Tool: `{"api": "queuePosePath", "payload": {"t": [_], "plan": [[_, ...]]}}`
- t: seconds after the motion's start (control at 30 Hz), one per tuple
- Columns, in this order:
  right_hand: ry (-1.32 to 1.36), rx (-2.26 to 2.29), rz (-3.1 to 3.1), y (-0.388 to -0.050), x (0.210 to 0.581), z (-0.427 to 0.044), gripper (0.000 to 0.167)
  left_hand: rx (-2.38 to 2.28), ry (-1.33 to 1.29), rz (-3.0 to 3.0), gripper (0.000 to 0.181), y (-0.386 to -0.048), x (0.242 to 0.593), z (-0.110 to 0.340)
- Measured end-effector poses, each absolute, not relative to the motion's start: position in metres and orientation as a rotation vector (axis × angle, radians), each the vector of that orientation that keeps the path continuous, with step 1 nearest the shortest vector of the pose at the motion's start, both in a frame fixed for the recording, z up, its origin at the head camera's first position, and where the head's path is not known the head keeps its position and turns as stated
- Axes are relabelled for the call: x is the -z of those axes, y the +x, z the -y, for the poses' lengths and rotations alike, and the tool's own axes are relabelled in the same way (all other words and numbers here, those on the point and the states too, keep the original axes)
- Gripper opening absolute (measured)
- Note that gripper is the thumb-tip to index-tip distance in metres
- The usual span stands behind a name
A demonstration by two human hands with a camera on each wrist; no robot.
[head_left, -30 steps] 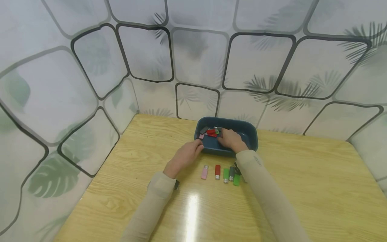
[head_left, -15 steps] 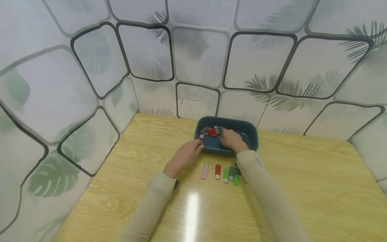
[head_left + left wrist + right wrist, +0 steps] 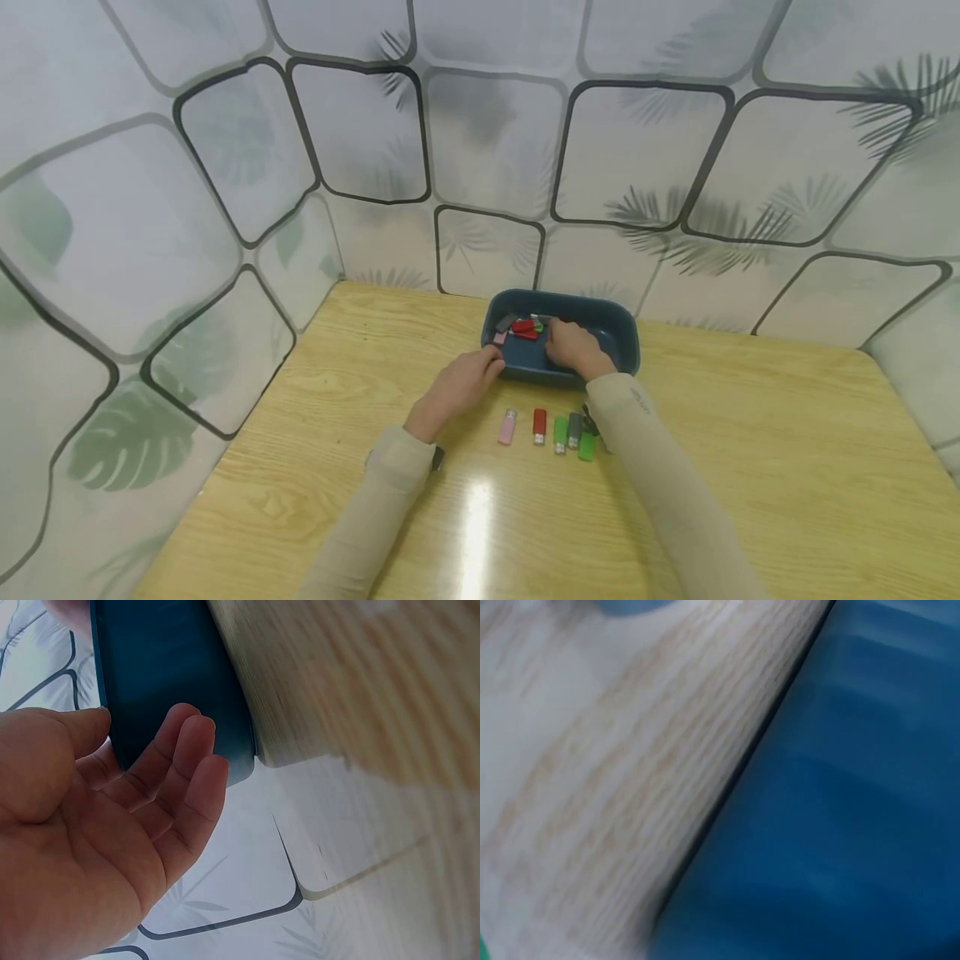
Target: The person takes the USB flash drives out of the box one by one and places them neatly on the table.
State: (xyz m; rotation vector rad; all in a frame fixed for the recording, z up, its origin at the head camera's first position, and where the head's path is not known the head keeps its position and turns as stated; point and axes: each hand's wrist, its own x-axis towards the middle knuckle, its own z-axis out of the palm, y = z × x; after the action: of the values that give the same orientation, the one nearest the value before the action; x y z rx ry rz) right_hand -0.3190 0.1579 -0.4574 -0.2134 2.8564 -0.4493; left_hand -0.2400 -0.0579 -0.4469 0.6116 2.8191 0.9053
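Note:
A dark blue plastic bin (image 3: 621, 354) stands on the table, also filling much of the right wrist view. My left hand (image 3: 461, 379) grips its front left corner; in the left wrist view the thumb lies at the bin's wall, the other fingers loosely bent outside it. My right hand (image 3: 576, 346) reaches into the bin with curled fingers, pinching a grey USB flash drive (image 3: 542, 317) whose metal plug points left; the fingertips are partly hidden. Left of it lie red USB drives (image 3: 525, 326), a dark grey USB drive (image 3: 506, 322) and a pink USB drive (image 3: 500, 337).
On the table before the bin lie a pink drive (image 3: 507, 427), a red drive (image 3: 539, 426), a green drive (image 3: 561, 435), a dark grey drive (image 3: 574, 430) and another green drive (image 3: 587, 447). My right sleeve (image 3: 637, 425) covers part of a black item. A patterned wall stands behind.

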Motion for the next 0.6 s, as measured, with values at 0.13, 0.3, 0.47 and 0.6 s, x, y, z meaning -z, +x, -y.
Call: {"api": "queuePosePath", "payload": {"t": [0.13,0.3,0.47,0.6], "plan": [[-0.213,0.457,-2.830,-0.319,0.455,-0.159,0.010,-0.903,0.608,-2.812,0.025,-0.240,0.447,0.058],[-0.229,0.517,-2.807,-0.317,0.449,-0.162,0.023,-0.910,0.608,-2.815,0.025,-0.241,0.446,0.058],[-0.225,0.591,-2.800,-0.314,0.444,-0.166,0.036,-0.901,0.618,-2.821,0.025,-0.241,0.446,0.058],[-0.224,0.600,-2.815,-0.313,0.443,-0.167,0.040,-0.898,0.614,-2.819,0.025,-0.241,0.447,0.059]]}}
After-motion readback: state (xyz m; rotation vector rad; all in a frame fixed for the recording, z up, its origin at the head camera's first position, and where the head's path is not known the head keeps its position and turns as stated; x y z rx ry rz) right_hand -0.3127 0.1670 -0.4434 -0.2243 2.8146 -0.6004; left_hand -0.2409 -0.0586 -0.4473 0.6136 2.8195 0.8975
